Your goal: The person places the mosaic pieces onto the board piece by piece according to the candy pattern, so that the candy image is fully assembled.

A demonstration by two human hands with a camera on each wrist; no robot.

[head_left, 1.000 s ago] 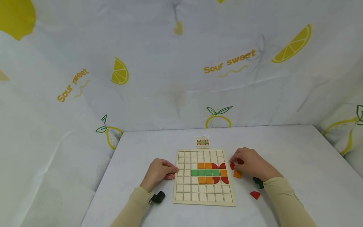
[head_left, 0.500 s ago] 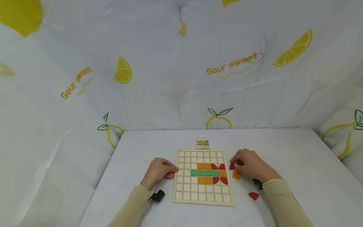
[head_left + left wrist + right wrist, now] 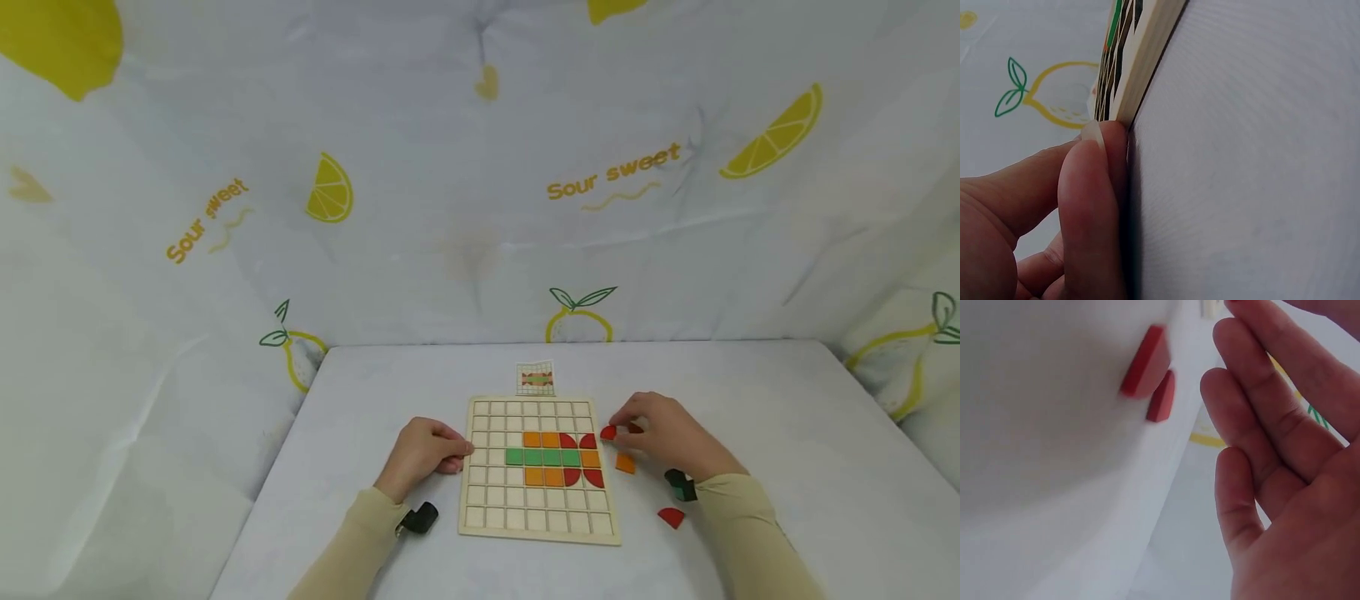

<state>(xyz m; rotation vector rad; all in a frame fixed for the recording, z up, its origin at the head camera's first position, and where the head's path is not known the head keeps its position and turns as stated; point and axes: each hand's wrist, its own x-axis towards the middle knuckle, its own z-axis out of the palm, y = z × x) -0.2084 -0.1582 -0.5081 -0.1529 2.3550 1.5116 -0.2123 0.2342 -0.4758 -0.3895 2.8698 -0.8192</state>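
Observation:
A pale wooden grid board point(image 3: 540, 521) lies on the white table, bearing green squares point(image 3: 532, 457), orange squares point(image 3: 553, 477) and red quarter-circle tiles point(image 3: 592, 478). My left hand point(image 3: 422, 452) holds the board's left edge between thumb and forefinger; in the left wrist view the thumb point(image 3: 1088, 194) sits right at the wooden rim. Just off the board's right edge, my right hand point(image 3: 663, 429) pinches a red quarter-circle tile point(image 3: 609, 432) at its fingertips. Only a sliver of that tile shows at the top of the right wrist view, where the other fingers point(image 3: 1241, 406) extend loosely.
An orange square point(image 3: 626, 463) and a red quarter-circle point(image 3: 671, 517) lie right of the board. Two red tiles point(image 3: 1147, 362) rest on the table beneath my right hand. A small pattern card point(image 3: 535, 379) stands behind the board. Patterned cloth point(image 3: 450, 208) hangs at the back.
The red tile at my right fingertips has shifted slightly left and away from me, closer to the board. My left hand stays on the board's edge. The head view has tilted a little.

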